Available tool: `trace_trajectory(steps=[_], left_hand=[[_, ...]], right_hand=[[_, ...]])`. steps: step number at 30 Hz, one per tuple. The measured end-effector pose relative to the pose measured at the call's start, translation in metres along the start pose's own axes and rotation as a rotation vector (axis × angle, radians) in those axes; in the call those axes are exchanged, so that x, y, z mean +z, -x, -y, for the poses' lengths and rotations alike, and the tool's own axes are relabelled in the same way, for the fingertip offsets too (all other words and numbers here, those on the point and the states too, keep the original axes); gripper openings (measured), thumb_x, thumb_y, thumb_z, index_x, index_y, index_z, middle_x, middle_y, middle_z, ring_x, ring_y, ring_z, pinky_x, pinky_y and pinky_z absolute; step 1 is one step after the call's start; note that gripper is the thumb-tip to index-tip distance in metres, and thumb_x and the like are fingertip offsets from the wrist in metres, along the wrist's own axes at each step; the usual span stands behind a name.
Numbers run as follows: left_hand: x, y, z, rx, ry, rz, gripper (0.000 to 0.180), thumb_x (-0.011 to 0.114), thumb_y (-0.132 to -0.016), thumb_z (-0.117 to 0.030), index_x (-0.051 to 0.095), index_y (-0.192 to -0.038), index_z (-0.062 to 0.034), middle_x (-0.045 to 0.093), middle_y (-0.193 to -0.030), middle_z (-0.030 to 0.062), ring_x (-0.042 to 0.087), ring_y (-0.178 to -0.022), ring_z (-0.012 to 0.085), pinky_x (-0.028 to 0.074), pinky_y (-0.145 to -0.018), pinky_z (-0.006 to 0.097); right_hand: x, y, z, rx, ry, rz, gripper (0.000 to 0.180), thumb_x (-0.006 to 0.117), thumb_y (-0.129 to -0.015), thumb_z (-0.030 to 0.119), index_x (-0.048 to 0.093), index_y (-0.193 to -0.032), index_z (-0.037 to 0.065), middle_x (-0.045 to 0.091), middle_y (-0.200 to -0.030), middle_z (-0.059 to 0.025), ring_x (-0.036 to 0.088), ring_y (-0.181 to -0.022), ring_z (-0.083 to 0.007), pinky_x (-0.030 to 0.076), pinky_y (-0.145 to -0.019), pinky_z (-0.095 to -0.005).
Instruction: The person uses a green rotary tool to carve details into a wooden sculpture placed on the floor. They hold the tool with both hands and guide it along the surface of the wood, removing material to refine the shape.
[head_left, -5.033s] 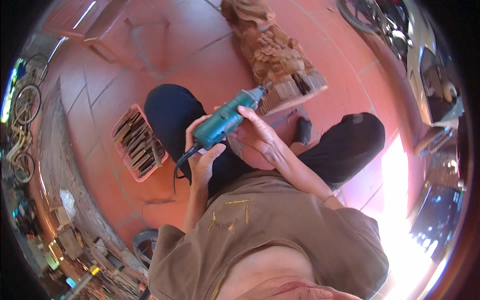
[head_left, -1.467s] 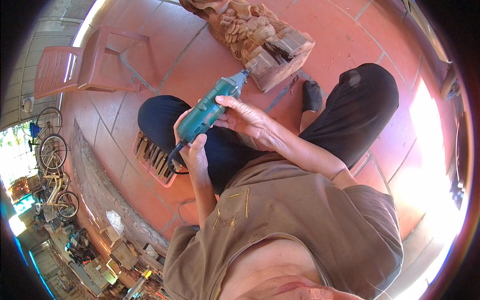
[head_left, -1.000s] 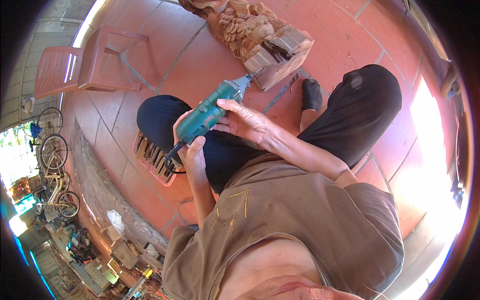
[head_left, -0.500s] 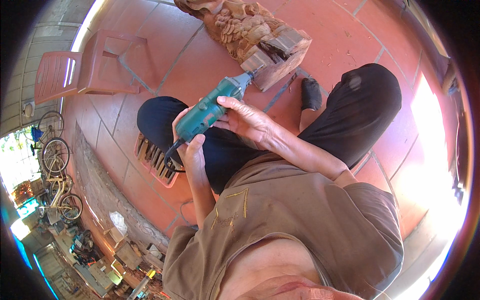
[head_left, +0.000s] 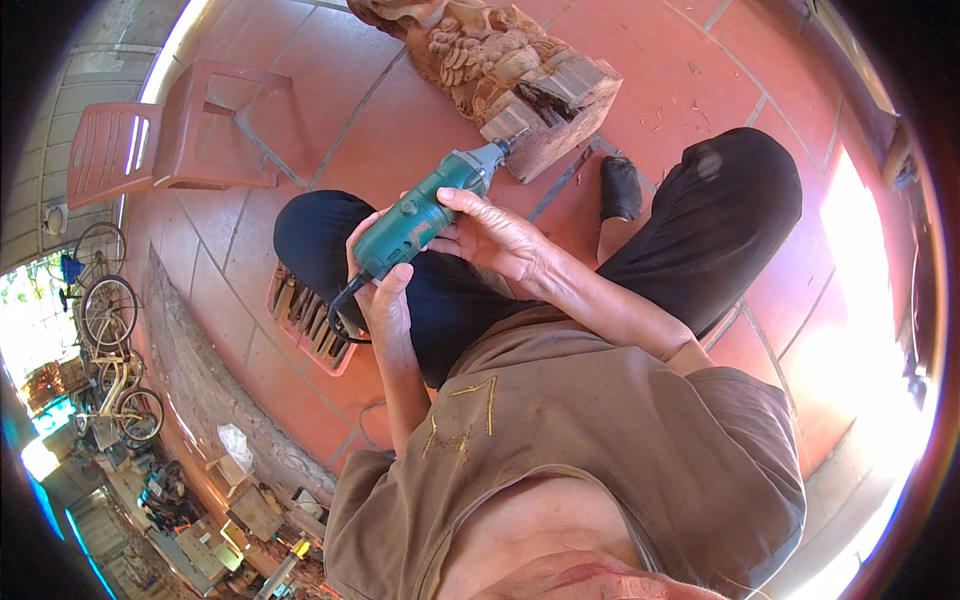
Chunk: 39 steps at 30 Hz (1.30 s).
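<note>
A green die grinder point(head_left: 408, 232) with a grey metal nose lies across both my hands over my crossed legs. My left hand point(head_left: 388, 305) is wrapped round its rear end, beside the black cord, with the thumb on the near side. Further forward, my right hand point(head_left: 502, 240) grips the body from the right, thumb on top and fingers partly hidden underneath. The nose points up and right toward a carved wooden block point(head_left: 490, 65) lying on the floor. In the picture the tip overlaps the block's near end; whether they touch I cannot tell.
Beside my left knee sits a pink basket point(head_left: 347, 366) of long-handled hand tools point(head_left: 305, 312). A reddish plastic chair point(head_left: 200, 130) stands at far left, with bicycles point(head_left: 112, 310) beyond. Clutter point(head_left: 215, 530) fills the lower left. Wood chips lie on the tiles point(head_left: 690, 90) past the block.
</note>
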<state>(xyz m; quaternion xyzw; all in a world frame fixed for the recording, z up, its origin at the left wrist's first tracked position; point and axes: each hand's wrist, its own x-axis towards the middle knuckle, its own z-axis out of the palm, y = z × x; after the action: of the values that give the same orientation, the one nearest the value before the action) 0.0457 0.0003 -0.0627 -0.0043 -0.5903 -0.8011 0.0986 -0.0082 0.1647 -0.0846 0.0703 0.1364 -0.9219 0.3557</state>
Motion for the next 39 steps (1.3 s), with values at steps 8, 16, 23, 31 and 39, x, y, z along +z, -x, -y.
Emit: trace_trajectory(steps=[8, 16, 23, 31, 39], left_hand=[[-0.001, 0.000, 0.001, 0.005, -0.008, -0.007, 0.075, 0.086, -0.071, -0.022, 0.049, -0.132, -0.0007, 0.057, -0.128, 0.0152, 0.057, -0.116, 0.0234, 0.047, -0.101, 0.038], [0.003, -0.002, 0.001, 0.028, -0.016, -0.032, 0.075, 0.086, -0.071, -0.023, 0.049, -0.132, 0.0000, 0.058, -0.125, 0.0152, 0.059, -0.112, 0.0234, 0.050, -0.097, 0.038], [0.005, -0.002, 0.000, 0.028, -0.002, -0.050, 0.076, 0.087, -0.071, -0.022, 0.048, -0.132, 0.0004, 0.058, -0.124, 0.0150, 0.060, -0.110, 0.0237, 0.052, -0.092, 0.039], [0.002, -0.003, 0.002, 0.039, -0.001, -0.057, 0.076, 0.086, -0.071, -0.022, 0.048, -0.132, 0.0010, 0.057, -0.124, 0.0155, 0.059, -0.111, 0.0243, 0.053, -0.091, 0.039], [-0.002, -0.002, 0.005, 0.037, -0.005, -0.046, 0.076, 0.086, -0.071, -0.021, 0.048, -0.133, 0.0007, 0.057, -0.126, 0.0155, 0.058, -0.113, 0.0242, 0.051, -0.094, 0.039]], right_hand=[[-0.004, -0.004, -0.001, 0.012, 0.003, -0.013, 0.053, 0.077, -0.086, 0.027, 0.053, -0.128, 0.006, 0.059, -0.132, -0.0103, 0.056, -0.123, -0.0224, 0.042, -0.110, -0.0428], [-0.003, -0.006, 0.001, 0.018, 0.009, -0.007, 0.054, 0.077, -0.086, 0.027, 0.052, -0.129, 0.006, 0.058, -0.133, -0.0102, 0.056, -0.123, -0.0222, 0.041, -0.111, -0.0429], [-0.003, -0.010, 0.001, 0.026, 0.010, 0.008, 0.053, 0.077, -0.086, 0.028, 0.053, -0.128, 0.007, 0.058, -0.133, -0.0099, 0.056, -0.124, -0.0219, 0.041, -0.111, -0.0427], [-0.001, -0.010, 0.001, 0.027, 0.018, -0.004, 0.053, 0.077, -0.086, 0.027, 0.053, -0.129, 0.007, 0.058, -0.133, -0.0098, 0.056, -0.124, -0.0215, 0.041, -0.111, -0.0420], [-0.002, -0.012, 0.000, 0.027, 0.015, -0.005, 0.054, 0.077, -0.086, 0.027, 0.052, -0.129, 0.007, 0.058, -0.133, -0.0099, 0.056, -0.124, -0.0220, 0.041, -0.111, -0.0424]])
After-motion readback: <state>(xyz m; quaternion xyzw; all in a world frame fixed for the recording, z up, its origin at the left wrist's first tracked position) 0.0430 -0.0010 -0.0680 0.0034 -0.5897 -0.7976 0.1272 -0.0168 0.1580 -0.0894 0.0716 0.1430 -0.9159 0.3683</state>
